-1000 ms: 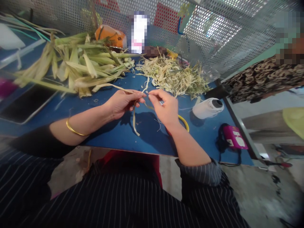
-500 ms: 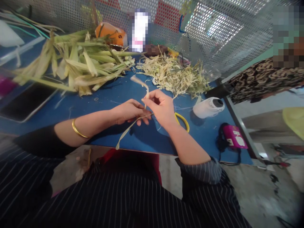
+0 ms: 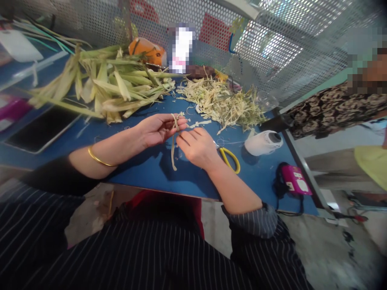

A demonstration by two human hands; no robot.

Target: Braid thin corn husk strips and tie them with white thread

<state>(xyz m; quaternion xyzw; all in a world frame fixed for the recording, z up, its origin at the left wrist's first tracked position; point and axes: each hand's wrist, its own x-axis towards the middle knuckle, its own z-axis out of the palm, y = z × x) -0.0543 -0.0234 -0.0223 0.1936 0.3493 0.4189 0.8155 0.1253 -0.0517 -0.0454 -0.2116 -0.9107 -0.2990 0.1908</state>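
Note:
My left hand (image 3: 155,129) is closed in a pinch on a narrow, pale strip of corn husk (image 3: 173,155). The strip crosses over itself in a small loop at the fingertips, and one end hangs down over the blue table. Close against it, my right hand (image 3: 198,149) has its fingers curled, with the tips at the strip just below the loop; its palm is turned away, so the exact grip is partly hidden. Scissors with yellow handles (image 3: 232,161) lie beside my right wrist. A cone of white thread (image 3: 260,143) stands further right, a fine thread trailing from it.
Whole corn husks (image 3: 111,82) are heaped at the back left, shredded husk strips (image 3: 225,100) at the back right. A dark phone (image 3: 42,127) lies on the left. A magenta box (image 3: 296,179) with a black cord sits near the right edge. Another person's patterned sleeve (image 3: 326,106) is beyond it.
The strip, earlier spread with one end up and one toward me, is now crossed into a loop at my left fingertips. My left hand has risen and turned palm up; my right hand has lowered.

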